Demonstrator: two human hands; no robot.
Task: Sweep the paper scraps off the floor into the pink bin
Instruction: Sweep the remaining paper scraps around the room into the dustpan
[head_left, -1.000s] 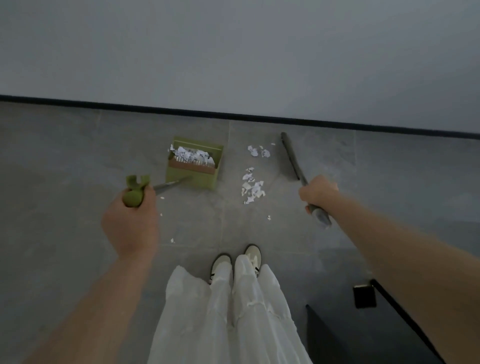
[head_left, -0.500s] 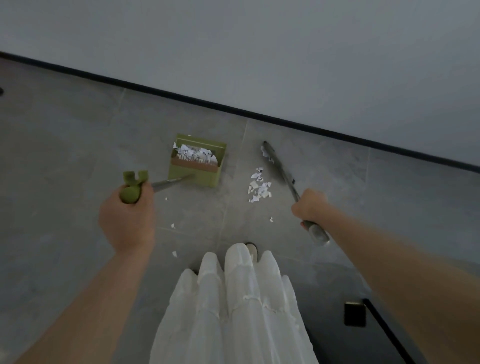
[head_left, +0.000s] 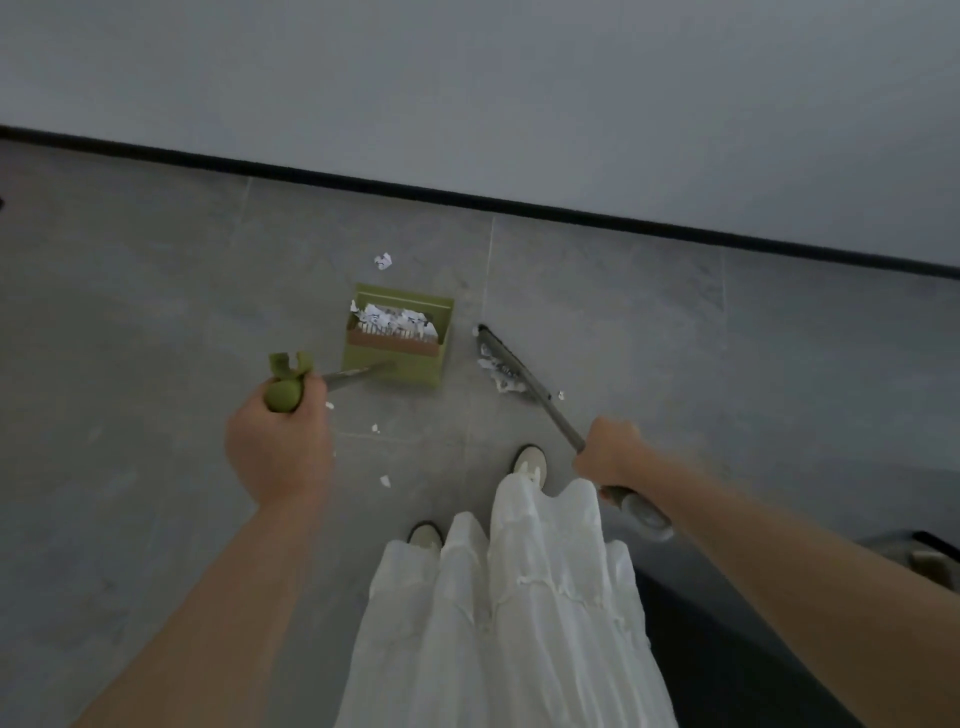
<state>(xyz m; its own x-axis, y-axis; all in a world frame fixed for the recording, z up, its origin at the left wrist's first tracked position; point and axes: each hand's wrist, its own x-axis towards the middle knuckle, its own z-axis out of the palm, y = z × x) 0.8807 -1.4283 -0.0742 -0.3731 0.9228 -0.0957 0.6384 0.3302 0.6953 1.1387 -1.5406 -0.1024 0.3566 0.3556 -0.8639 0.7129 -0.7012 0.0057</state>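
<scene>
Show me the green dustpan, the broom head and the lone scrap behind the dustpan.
green dustpan (head_left: 410, 366): head view, front floor.
broom head (head_left: 506, 364): head view, bristle edge.
lone scrap (head_left: 383, 261): head view, its middle.

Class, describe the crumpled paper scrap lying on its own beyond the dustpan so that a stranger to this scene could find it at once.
Start at the black skirting strip where wall meets floor. Just below it on the grey tiles stands a green dustpan holding scraps. The lone scrap lies between the two: one white crumpled piece, apart from the pile at the broom head.
</scene>
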